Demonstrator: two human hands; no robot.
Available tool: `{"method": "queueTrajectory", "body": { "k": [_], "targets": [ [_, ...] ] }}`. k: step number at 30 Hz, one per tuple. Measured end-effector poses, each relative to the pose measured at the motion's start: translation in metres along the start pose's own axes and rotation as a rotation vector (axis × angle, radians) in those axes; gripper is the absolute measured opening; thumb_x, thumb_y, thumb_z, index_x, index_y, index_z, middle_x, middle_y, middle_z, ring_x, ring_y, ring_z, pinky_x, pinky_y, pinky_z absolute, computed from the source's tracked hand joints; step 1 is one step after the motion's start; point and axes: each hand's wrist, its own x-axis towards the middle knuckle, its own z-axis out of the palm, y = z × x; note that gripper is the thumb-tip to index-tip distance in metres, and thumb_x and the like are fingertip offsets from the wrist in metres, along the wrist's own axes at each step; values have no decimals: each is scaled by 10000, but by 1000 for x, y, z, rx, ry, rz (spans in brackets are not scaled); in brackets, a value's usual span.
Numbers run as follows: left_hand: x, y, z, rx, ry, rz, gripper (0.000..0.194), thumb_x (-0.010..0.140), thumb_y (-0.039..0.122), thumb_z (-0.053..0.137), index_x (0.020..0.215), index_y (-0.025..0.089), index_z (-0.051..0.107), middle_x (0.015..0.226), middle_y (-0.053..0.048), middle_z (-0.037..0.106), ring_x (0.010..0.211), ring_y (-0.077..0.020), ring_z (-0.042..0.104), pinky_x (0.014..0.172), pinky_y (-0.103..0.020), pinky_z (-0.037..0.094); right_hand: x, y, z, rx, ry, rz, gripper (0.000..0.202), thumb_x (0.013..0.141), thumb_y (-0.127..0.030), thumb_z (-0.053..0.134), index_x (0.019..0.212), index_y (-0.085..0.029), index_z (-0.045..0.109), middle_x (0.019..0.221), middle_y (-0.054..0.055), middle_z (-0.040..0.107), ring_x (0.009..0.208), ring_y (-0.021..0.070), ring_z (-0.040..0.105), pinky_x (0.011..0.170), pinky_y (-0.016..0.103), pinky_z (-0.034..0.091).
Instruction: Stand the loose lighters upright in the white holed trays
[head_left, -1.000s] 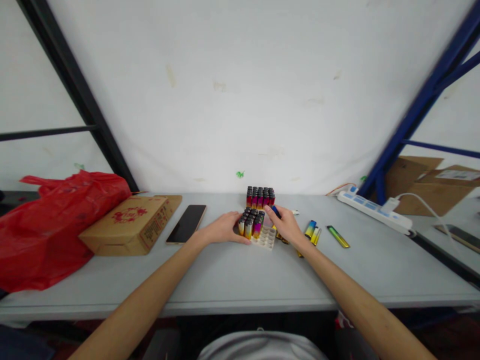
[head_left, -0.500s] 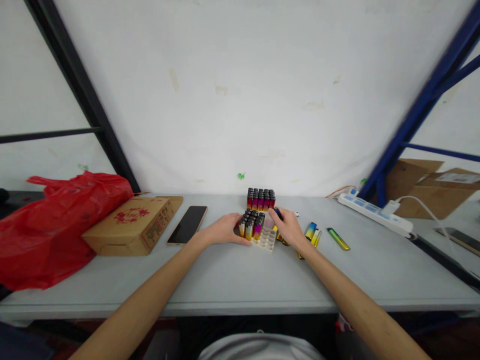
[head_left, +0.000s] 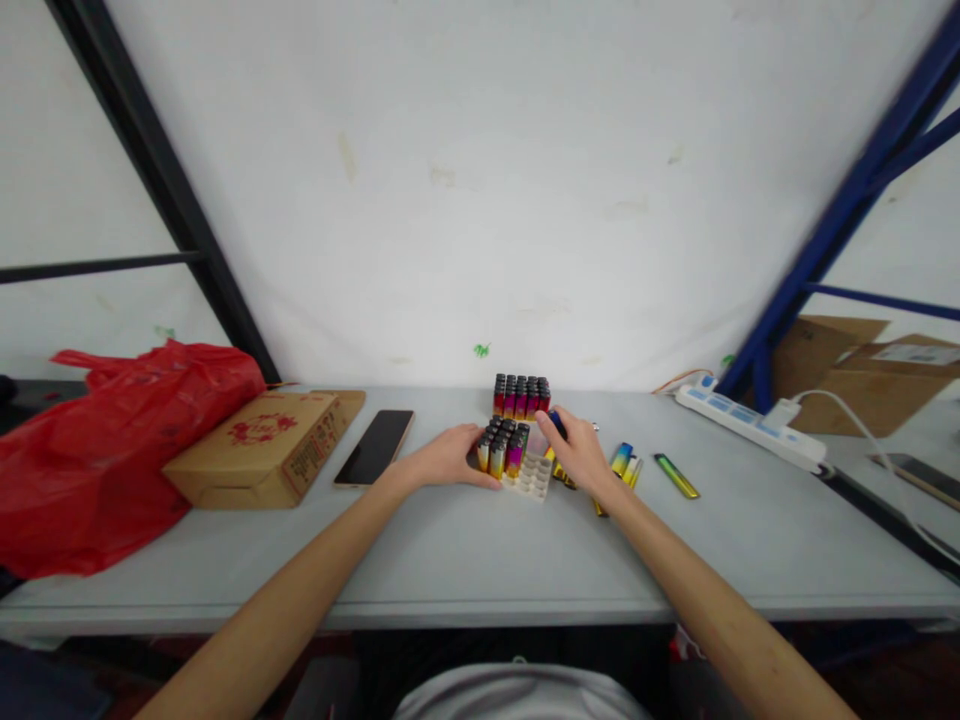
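A pale tray with round slots sits mid-table, its left part filled with upright black-topped lighters. My left hand is wrapped round the tray's left side. Over the tray's right side, my right hand is closed on a lighter with a dark blue end; the rest of that lighter is hidden. Behind stands a block of red-purple lighters. Several loose yellow and blue lighters lie beside and partly under my right hand, and a green-yellow lighter lies farther right.
A black phone, a cardboard box and a red plastic bag are on the left. A white power strip with a plugged cable lies at the right. Beyond it are an open carton and another phone.
My right hand has shifted very slightly, and more of the dark blue lighter end shows. My left hand stays at the tray.
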Motion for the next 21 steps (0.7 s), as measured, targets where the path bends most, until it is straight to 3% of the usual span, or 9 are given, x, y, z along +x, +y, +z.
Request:
{"method": "queueTrajectory", "body": {
  "k": [4,10,16,21],
  "targets": [
    [0,0,0,-10,12,15,729,617,694,847,1111,185,676,1114,-100,737,1010,-325,678,868,-373,526,-1,-2,-6,-25,-56,-61,356,1061,-497,364,877,-235,523,714,-9,592,642,176,536,657,293,377],
    [-1,0,1,9,14,7,727,619,697,838,1095,173,676,1086,-100,733,974,-316,683,845,-368,527,0,-4,-13,-139,-127,-284,391,1076,-467,372,814,-220,523,850,56,609,797,197,576,746,302,421],
    [0,-1,1,18,14,27,704,631,693,836,1078,175,673,1069,-96,727,961,-310,684,836,-358,520,-5,-10,-20,-170,-229,-274,444,1057,-509,440,753,-208,558,625,-9,573,555,140,489,595,278,341],
    [1,-5,3,21,24,57,724,625,722,825,1066,167,677,1028,-93,718,944,-314,677,828,-366,514,-9,-13,-21,-66,-304,-272,458,1020,-506,532,690,-193,583,606,6,659,541,133,556,574,255,355]
  ]
}}
